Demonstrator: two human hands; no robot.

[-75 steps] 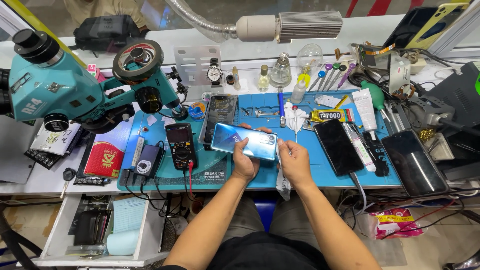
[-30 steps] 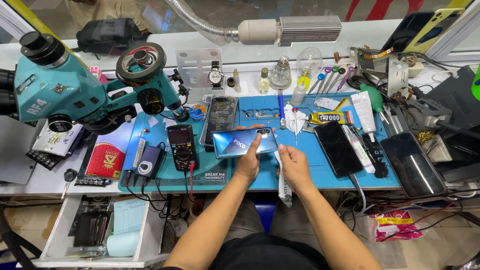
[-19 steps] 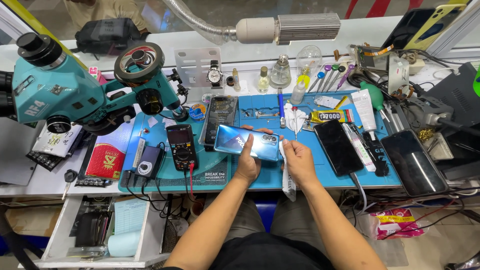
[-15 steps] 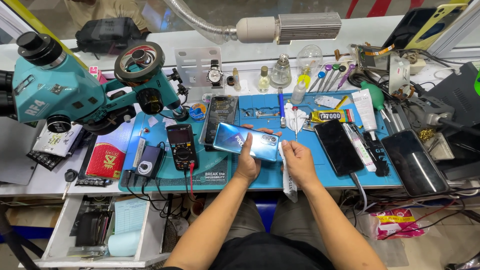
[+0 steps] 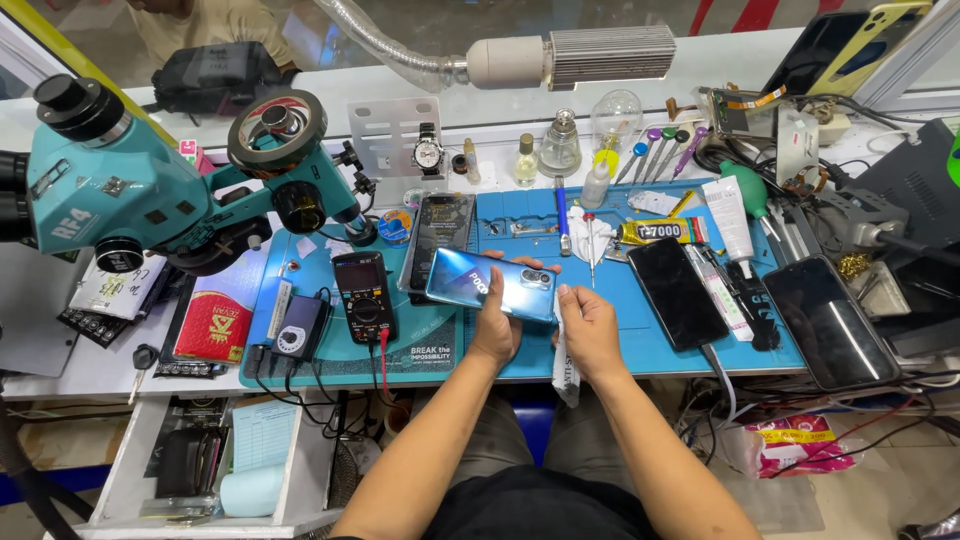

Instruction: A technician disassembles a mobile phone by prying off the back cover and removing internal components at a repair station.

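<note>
A blue phone [image 5: 478, 281] lies back side up over the blue work mat [image 5: 620, 330], and my left hand [image 5: 497, 326] grips it from below, fingers curled over its far edge. My right hand [image 5: 588, 327] sits just right of the phone, fingertips at its camera end, pressing a white cloth [image 5: 563, 362] that hangs down over the mat's front edge. A dark phone [image 5: 437, 238] lies on the mat right behind the blue one.
A teal microscope [image 5: 150, 190] stands at the left, with a multimeter [image 5: 361, 295] next to it. Two black phones [image 5: 679, 292] [image 5: 828, 320] lie at the right. Bottles, a glue tube [image 5: 660, 232] and tools line the back. An open drawer [image 5: 215, 460] juts out lower left.
The blue phone has stayed in my left hand, tilting slightly. My right hand has shifted along its right end with the white cloth.
</note>
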